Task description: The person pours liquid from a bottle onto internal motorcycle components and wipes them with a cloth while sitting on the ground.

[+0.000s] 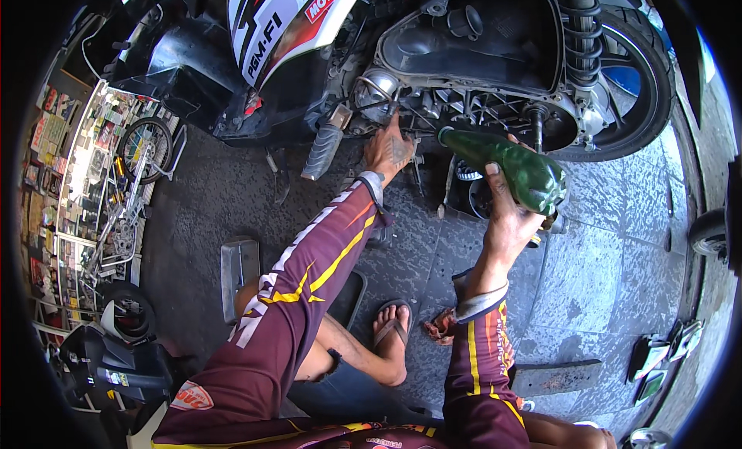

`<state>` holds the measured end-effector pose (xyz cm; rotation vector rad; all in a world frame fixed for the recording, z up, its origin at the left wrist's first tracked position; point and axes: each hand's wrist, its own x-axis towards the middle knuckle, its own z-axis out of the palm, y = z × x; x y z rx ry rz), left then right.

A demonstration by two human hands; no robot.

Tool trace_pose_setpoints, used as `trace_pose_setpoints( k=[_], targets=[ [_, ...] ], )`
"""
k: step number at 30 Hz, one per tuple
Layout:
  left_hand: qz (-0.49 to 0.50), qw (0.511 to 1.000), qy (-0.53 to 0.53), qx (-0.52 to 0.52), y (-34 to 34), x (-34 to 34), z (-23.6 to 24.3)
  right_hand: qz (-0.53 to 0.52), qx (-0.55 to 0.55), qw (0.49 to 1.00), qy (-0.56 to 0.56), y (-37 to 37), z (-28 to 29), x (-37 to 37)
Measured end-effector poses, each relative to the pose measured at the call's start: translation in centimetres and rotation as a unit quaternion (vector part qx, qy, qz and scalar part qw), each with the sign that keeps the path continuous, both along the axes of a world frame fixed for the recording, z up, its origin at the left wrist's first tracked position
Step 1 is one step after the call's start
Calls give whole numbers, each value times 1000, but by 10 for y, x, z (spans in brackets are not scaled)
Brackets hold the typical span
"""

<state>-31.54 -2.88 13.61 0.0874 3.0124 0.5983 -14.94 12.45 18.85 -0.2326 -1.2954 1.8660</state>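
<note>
A green plastic bottle lies tilted in my right hand, its narrow neck pointing left toward the scooter's engine. My fingers wrap round its wide base, with the thumb along the near side. Farther left, my left hand reaches to the engine with its index finger stretched out; its other fingers are partly hidden. The fingertip is at or just below a round metal engine part; I cannot tell if it touches. The opened engine case shows bare shafts, beneath a black airbox.
The scooter's rear wheel and spring shock are at the far right. A footpeg sticks out left of my left hand. Dark parts lie on the floor below the bottle. A metal bar lies near my right forearm. Shelves of boxes line the left.
</note>
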Motion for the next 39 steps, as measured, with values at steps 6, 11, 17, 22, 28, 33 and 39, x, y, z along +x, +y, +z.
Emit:
trace_pose_setpoints(
  k=[6, 11, 17, 22, 28, 33, 39],
  targets=[
    [14, 999, 39, 5, -3, 9, -3, 11, -20, 1000, 2, 0, 1, -1],
    [7, 999, 40, -3, -6, 8, -7, 14, -6, 1000, 6, -1, 3, -2],
    [24, 998, -22, -48, 8, 14, 4, -4, -63, 998, 19, 2, 0, 3],
    [-98, 995, 0, -15, 36, 39, -12, -37, -46, 998, 18, 6, 3, 6],
    [33, 999, 26, 17, 26, 40, -2, -59, -36, 998, 10, 14, 2, 10],
    [-48, 997, -47, 49, 18, 29, -20, -73, -66, 995, 12, 14, 1, 10],
    [-124, 988, 8, 97, 50, 47, -13, -114, -26, 993, 7, 20, 4, 29]
  ],
)
